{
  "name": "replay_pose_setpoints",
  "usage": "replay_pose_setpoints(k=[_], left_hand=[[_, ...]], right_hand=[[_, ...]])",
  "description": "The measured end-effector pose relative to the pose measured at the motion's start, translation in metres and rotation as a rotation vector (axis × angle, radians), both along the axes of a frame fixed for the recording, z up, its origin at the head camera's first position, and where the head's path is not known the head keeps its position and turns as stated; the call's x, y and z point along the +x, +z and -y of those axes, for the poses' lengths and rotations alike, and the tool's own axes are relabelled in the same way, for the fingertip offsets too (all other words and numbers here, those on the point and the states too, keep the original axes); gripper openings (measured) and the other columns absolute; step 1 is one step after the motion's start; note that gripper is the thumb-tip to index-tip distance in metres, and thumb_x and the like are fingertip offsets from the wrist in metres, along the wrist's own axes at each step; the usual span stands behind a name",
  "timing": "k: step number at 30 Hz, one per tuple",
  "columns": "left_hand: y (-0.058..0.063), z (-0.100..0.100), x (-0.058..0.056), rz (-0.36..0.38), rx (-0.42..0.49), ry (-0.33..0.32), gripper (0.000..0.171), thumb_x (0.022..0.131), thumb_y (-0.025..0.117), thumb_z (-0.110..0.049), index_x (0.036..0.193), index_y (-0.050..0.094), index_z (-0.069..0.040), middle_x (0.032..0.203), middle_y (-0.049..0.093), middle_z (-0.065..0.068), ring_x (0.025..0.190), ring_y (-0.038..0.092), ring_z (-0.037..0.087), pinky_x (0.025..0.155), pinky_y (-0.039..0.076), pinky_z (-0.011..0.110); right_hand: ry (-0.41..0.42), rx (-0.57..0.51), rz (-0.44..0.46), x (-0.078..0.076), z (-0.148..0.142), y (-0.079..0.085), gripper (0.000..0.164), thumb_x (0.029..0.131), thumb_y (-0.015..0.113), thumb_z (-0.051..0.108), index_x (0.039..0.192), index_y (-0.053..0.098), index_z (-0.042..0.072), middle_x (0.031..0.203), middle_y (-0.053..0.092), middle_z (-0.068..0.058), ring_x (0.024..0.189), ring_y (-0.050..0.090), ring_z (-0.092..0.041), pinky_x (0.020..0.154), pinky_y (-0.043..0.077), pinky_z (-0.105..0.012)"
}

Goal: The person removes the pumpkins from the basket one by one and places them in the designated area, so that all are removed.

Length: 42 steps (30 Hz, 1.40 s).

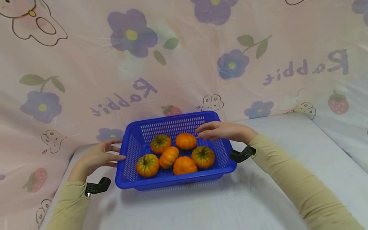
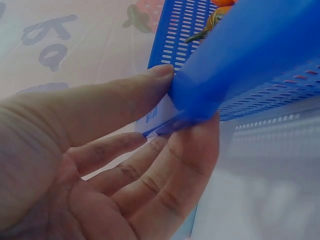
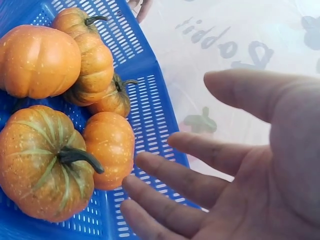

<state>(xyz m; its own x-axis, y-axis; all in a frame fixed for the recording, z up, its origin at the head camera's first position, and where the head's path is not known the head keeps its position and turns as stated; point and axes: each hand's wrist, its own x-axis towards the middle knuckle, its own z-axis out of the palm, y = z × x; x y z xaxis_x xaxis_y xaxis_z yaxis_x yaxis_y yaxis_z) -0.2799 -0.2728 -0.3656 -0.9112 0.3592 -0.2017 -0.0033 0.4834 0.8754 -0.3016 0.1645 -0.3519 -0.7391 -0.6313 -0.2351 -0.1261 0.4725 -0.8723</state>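
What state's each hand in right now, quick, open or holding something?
Left hand: holding the rim of the blue basket.
Right hand: open, holding nothing.

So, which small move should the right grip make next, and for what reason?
Probably lower the right grip onto the orange pumpkin at the back right. The grip is open, holds nothing, and its fingertips are nearer to this pumpkin than to the others; the left grip holds the blue basket at its left side, which may steady it.
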Motion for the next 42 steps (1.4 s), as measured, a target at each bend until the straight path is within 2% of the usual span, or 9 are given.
replay_pose_setpoints(k=[8, 14, 27, 35, 42], left_hand=[[-0.001, 0.000, 0.000, -0.003, -0.013, 0.002, 0.076, 0.087, 0.071, -0.011, 0.146, 0.024, 0.004, 0.127, 0.042, 0.033, 0.091, 0.063, 0.029, 0.079, 0.055, 0.044], [-0.002, 0.000, -0.001, -0.004, -0.003, -0.005, 0.076, 0.087, 0.071, -0.010, 0.145, 0.024, 0.005, 0.126, 0.042, 0.034, 0.090, 0.064, 0.029, 0.079, 0.055, 0.044], [-0.003, 0.000, 0.000, -0.018, -0.019, -0.002, 0.075, 0.088, 0.070, -0.012, 0.146, 0.025, 0.003, 0.125, 0.044, 0.032, 0.092, 0.063, 0.030, 0.079, 0.055, 0.044], [-0.002, 0.000, 0.000, -0.019, -0.022, -0.004, 0.074, 0.089, 0.069, -0.011, 0.146, 0.024, 0.003, 0.125, 0.044, 0.032, 0.092, 0.063, 0.030, 0.079, 0.055, 0.044], [-0.003, 0.000, 0.001, -0.015, -0.024, -0.001, 0.076, 0.088, 0.070, -0.012, 0.147, 0.023, 0.002, 0.125, 0.045, 0.032, 0.092, 0.063, 0.030, 0.080, 0.055, 0.044]], right_hand=[[0.032, 0.036, -0.009, -0.005, 0.010, -0.006, 0.051, 0.100, 0.050, 0.031, 0.140, 0.045, 0.001, 0.136, 0.049, -0.019, 0.128, 0.040, -0.039, 0.104, 0.037, -0.048], [0.022, 0.079, 0.001, -0.007, 0.018, -0.010, 0.052, 0.099, 0.051, 0.032, 0.141, 0.045, 0.001, 0.132, 0.053, -0.019, 0.125, 0.042, -0.039, 0.103, 0.036, -0.053], [0.005, 0.131, 0.022, -0.011, 0.025, -0.016, 0.050, 0.099, 0.052, 0.033, 0.137, 0.050, 0.001, 0.130, 0.056, -0.017, 0.125, 0.044, -0.037, 0.102, 0.037, -0.055], [-0.005, 0.192, 0.022, -0.011, 0.029, -0.016, 0.048, 0.097, 0.054, 0.036, 0.133, 0.055, 0.005, 0.130, 0.057, -0.012, 0.116, 0.051, -0.026, 0.096, 0.044, -0.050], [0.022, 0.231, 0.019, -0.008, 0.032, -0.018, 0.046, 0.096, 0.056, 0.032, 0.133, 0.055, 0.004, 0.127, 0.058, -0.009, 0.118, 0.051, -0.026, 0.093, 0.047, -0.048]])
